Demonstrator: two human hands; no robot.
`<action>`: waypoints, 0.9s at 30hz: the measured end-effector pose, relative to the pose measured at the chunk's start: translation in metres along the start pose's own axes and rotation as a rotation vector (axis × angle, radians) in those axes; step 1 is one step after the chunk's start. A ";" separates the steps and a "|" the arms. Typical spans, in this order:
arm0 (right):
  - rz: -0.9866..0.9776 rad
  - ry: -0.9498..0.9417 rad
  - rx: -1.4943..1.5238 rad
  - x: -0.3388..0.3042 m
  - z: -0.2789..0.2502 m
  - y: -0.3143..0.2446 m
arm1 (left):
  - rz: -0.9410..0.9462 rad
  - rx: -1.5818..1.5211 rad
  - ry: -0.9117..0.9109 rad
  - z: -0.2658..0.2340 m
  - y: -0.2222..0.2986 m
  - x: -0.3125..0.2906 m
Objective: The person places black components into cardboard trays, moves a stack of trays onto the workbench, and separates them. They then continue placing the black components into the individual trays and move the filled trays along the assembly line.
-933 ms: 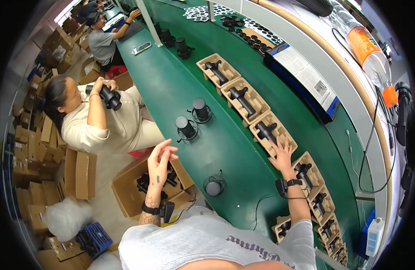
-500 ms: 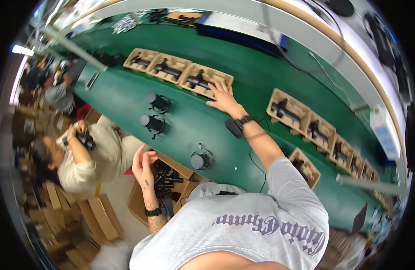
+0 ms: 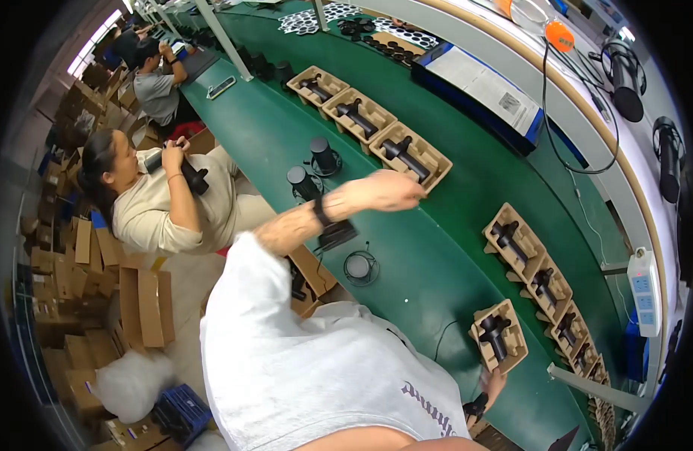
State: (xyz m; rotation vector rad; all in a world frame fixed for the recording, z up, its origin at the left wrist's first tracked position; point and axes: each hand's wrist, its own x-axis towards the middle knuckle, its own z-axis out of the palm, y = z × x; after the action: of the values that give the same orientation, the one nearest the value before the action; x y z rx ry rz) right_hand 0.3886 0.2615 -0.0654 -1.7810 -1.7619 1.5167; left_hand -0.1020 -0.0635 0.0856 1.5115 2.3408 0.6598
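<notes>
My left hand (image 3: pixel 395 190) reaches across the bench, closed, with its fingertips at the near corner of a brown moulded-pulp tray (image 3: pixel 429 179). In that tray lies a black microphone-like device (image 3: pixel 403 158). Down at the right, my right hand (image 3: pixel 494 382) is closed on the lower edge of a second pulp tray (image 3: pixel 516 342); its palm is partly hidden. This tray holds another such black device (image 3: pixel 494 336). Between my arms stands a round black device with a wire ring base (image 3: pixel 358 266); two similar upright black cylinders (image 3: pixel 324 155) are beyond my left forearm.
Further pulp trays (image 3: pixel 546 288) with black devices run in a row along the right. Two more trays (image 3: pixel 359 118) adjoin the far one. A blue-edged box (image 3: pixel 478 94) lies at the back. One co-worker (image 3: pixel 177 188) sits at the left; cartons (image 3: pixel 147 307) crowd the floor.
My right hand has left the far tray and moved down to the near right tray. My left hand has swung across to the far tray's corner. The view has shifted.
</notes>
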 end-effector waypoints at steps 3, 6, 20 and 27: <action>0.124 0.025 0.265 0.016 0.011 0.038 | -0.063 0.298 -0.309 0.044 -0.007 0.071; 0.128 0.028 0.136 0.011 0.014 0.035 | -0.297 0.635 -0.423 0.103 -0.034 0.126; -0.038 0.092 0.024 0.000 0.059 0.002 | -0.356 0.927 -0.136 0.160 -0.093 0.157; -0.156 -0.110 0.090 0.018 0.097 -0.052 | -0.376 0.878 -0.154 0.162 -0.101 0.164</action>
State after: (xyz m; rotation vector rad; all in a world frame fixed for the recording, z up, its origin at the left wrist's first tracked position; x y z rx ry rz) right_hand 0.2798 0.2426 -0.0791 -1.5067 -1.8046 1.6289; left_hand -0.1744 0.0869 -0.1030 1.2293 2.8128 -0.6377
